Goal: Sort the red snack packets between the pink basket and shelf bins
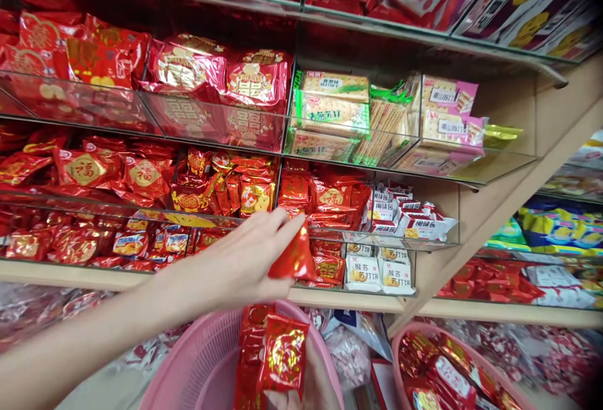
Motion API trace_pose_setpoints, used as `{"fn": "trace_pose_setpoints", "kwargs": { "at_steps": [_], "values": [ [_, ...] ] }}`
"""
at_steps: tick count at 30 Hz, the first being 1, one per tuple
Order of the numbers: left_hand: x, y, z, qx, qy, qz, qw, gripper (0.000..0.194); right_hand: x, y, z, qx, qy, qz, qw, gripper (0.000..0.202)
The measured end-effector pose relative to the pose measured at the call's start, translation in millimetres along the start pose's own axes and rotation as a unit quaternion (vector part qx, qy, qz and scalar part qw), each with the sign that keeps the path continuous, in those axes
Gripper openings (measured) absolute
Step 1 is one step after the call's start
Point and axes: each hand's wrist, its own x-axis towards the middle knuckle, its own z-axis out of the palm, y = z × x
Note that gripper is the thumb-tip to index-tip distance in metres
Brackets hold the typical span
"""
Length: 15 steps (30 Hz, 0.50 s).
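My left hand (pixel 257 253), a little blurred, reaches in from the left in front of the lower shelf. Its fingers are closed on a shiny red snack packet (pixel 298 256). Lower down, over the pink basket (pixel 181 360), my right hand (pixel 319 375) is wrapped around several red and gold snack packets (pixel 283 352), partly hidden behind them. Just beyond my left hand, the shelf compartment holds more red packets (pixel 332 196). White wrapped biscuits (pixel 362 272) lie to the right of it.
Clear plastic lips (pixel 211 124) edge the shelves. Green-edged crackers (pixel 334 112) fill the tier above. A second pink basket (pixel 400 344) with red packets stands at lower right. A slanted wooden panel (pixel 490 218) divides the shelving, and bagged goods (pixel 348 353) lie underneath.
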Motion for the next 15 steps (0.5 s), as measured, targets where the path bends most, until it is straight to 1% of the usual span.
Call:
{"fn": "trace_pose_setpoints", "kwargs": {
  "at_steps": [2, 4, 7, 9, 11, 15],
  "values": [
    [-27, 4, 23.5, -0.057, -0.038, -0.015, 0.998, 0.074, 1, 3, 0, 0.025, -0.013, 0.018, 0.999, 0.054],
    [-49, 8, 50.2, -0.096, -0.077, -0.026, 0.992, 0.077, 3, 7, 1, 0.055, -0.031, 0.028, 0.998, 0.058],
    [-68, 14, 83.2, -0.137, -0.127, -0.043, 0.982, 0.084, 4, 14, 3, 0.079, -0.054, 0.039, 0.995, 0.062],
    [-74, 18, 95.8, -0.143, -0.164, -0.061, 0.974, 0.089, 5, 17, 4, 0.082, -0.065, 0.050, 0.993, 0.062],
    [-76, 23, 102.3, -0.136, -0.201, -0.078, 0.967, 0.091, 7, 21, 2, 0.088, -0.071, 0.061, 0.992, 0.061],
    [-81, 30, 112.1, -0.132, -0.252, -0.099, 0.954, 0.084, 14, 37, -13, 0.105, -0.076, 0.087, 0.988, 0.057]
  ]
}}
